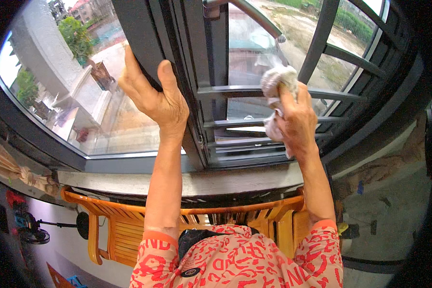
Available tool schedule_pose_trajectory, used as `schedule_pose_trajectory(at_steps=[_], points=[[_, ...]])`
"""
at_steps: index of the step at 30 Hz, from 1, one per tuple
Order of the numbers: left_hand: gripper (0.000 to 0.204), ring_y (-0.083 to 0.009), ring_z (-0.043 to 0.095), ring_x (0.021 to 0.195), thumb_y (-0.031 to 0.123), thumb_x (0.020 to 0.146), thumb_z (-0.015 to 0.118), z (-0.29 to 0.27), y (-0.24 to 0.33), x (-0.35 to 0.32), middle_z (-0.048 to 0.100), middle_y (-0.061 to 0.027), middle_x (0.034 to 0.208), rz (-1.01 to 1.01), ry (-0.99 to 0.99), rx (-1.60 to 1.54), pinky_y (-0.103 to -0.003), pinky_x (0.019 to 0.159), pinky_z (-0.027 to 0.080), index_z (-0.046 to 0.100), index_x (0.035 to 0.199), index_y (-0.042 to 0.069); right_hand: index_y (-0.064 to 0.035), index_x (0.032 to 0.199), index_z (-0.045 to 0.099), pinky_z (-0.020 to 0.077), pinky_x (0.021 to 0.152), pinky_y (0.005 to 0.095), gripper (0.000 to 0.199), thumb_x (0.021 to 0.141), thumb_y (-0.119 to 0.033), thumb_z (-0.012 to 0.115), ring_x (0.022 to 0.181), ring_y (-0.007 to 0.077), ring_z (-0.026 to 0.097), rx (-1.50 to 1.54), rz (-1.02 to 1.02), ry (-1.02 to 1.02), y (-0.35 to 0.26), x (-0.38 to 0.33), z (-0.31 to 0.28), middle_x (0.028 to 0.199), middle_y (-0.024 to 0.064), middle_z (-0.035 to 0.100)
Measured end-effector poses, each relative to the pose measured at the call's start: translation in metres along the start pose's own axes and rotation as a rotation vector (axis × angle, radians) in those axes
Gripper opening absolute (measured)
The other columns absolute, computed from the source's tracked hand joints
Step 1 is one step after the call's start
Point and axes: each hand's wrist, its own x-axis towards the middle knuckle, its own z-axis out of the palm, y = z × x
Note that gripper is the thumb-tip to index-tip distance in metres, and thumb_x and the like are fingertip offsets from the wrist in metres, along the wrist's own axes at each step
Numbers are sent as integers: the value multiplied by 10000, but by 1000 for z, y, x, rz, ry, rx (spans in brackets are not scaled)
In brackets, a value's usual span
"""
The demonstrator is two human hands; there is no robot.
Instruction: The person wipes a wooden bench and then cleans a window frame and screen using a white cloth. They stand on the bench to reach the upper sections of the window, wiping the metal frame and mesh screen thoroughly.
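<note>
A crumpled white cloth [279,80] is bunched in my right hand [298,120], whose fingers are closed around it. That hand is at the dark window bars [245,92] on the right, and part of the cloth hangs down below the fingers. My left hand [154,98] rests against the dark window frame [146,38], fingers stretched and thumb apart, with nothing in it. To its left is a large glass pane [125,129]. Another pane [247,53] shows behind the bars on the right.
Below the window runs a pale sill [216,183]. A wooden slatted bench [125,235] stands under it, right in front of me. A metal tube [257,19] slants across the upper right opening. A tied curtain [21,170] hangs at the far left.
</note>
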Motion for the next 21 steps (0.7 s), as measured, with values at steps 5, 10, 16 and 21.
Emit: schedule_pose_trajectory(at_steps=[5, 10, 16, 21], points=[[551, -232, 476, 957, 297, 912, 593, 2, 1, 1, 463, -120, 1060, -37, 0, -26, -342, 836, 404, 425, 1341, -5, -41, 1004, 608, 521, 672, 411, 358, 662, -66, 710, 889, 342, 562, 116, 53, 133, -30, 3, 5, 1017, 184, 514], [573, -229, 474, 964, 337, 916, 580, -6, 7, 2, 457, -124, 1068, -132, -69, -12, -340, 832, 404, 411, 1357, 13, -81, 958, 643, 525, 545, 350, 246, 714, -96, 620, 837, 312, 552, 411, -42, 233, -120, 21, 43, 1133, 207, 490], [574, -218, 473, 960, 340, 918, 575, -7, 6, 2, 457, -114, 1044, -108, -74, 9, -336, 825, 403, 410, 1358, 12, -79, 909, 639, 526, 559, 333, 189, 721, -101, 628, 864, 296, 546, 269, -66, 275, -113, -6, 81, 1158, 181, 489], [553, -217, 470, 987, 303, 917, 584, -6, 7, 2, 451, -106, 1050, -103, -70, 7, -337, 834, 410, 416, 1354, 8, -93, 964, 646, 545, 634, 360, 312, 653, -81, 680, 920, 315, 542, 170, 45, 344, -73, -15, 73, 1198, 182, 462]])
